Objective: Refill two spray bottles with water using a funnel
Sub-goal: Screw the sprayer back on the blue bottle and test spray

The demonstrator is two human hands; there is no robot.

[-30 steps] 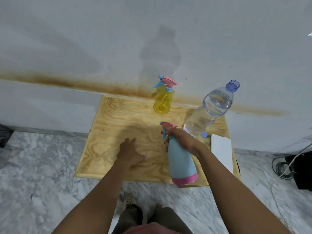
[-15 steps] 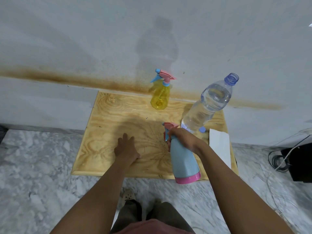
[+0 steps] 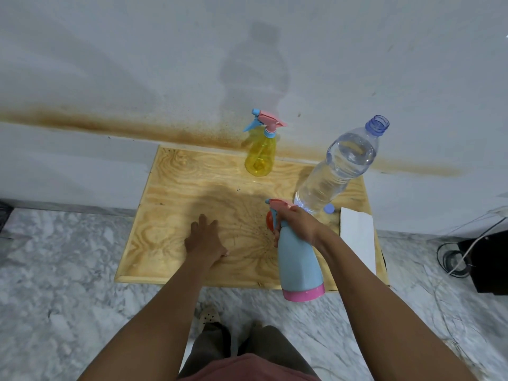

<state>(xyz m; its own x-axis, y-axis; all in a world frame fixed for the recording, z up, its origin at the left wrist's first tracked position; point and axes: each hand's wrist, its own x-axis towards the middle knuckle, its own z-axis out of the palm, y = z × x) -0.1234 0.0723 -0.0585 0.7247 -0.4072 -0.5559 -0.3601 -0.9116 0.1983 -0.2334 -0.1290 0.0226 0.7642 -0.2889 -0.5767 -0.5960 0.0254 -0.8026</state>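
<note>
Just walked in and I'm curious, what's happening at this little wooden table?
A person's right hand holds a blue spray bottle by its neck, above the front edge of the table. The left hand rests flat on the wood. A yellow spray bottle stands at the back, an uncapped water bottle to its right. Nothing is being poured.

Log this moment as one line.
right hand: grips neck of pink-based blue spray bottle | left hand: flat on plywood table | yellow spray bottle: upright at back | clear water bottle: uncapped

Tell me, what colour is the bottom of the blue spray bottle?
Pink. The blue spray bottle has a pink base band, clearest in the head view.
</note>
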